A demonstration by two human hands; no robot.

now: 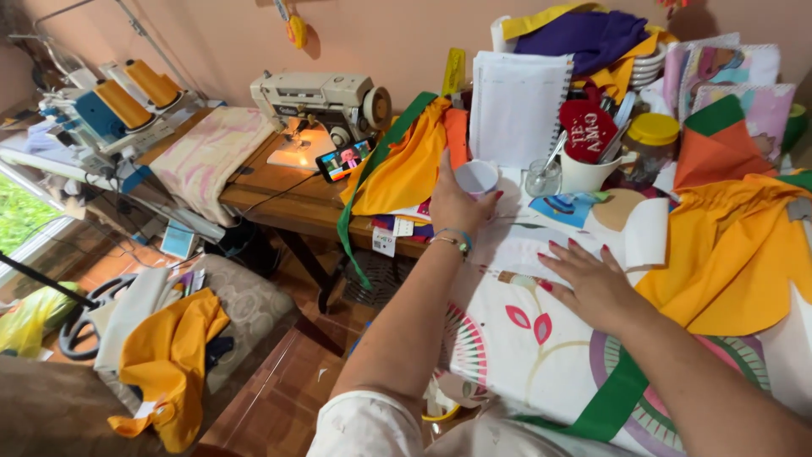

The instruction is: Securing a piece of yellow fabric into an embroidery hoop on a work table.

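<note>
Two bare hands work over a cluttered tabletop (279,199). The left hand (457,203) has its grip closed around a small white cup (477,178), fingers wrapped about its side, the open mouth tipped toward the camera. Just left of that grip lies bunched yellow-orange fabric (406,165) with a green strip; just beyond it stands a white spiral notebook (516,106), and to its right a small clear glass (542,179). The right hand (592,283) lies flat, fingers spread, holding nothing, pressing on white patterned cloth (524,338). Right of it lies more orange fabric (736,254). Farther left stands a sewing machine (321,101).
</note>
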